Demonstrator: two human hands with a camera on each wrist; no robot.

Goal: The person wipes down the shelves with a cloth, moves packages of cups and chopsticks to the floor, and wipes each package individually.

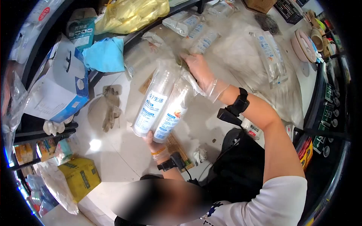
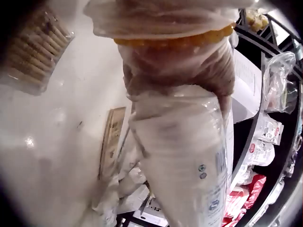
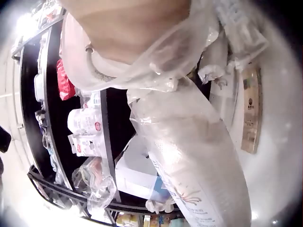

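Note:
A twin pack of clear disposable plastic cups (image 1: 150,113), in clear wrap with blue and white print, hangs tilted in front of the person. My left hand (image 1: 152,142), in a thin clear glove, holds its lower end; most of the fingers are hidden behind it. In the left wrist view the pack (image 2: 184,156) runs away from the palm. At the upper end, my right hand (image 1: 200,71), also gloved, grips the gathered wrap. The right wrist view shows the pack (image 3: 199,151) below that hand, its fingertips covered by glove and wrap.
More cup packs (image 1: 203,42) lie on a large translucent plastic bag at the back, and another pack (image 1: 269,54) to the right. A white and blue carton (image 1: 56,83) stands on the left shelf. A yellow box (image 1: 79,177) is at lower left. Bundled sticks (image 1: 174,148) lie on the floor.

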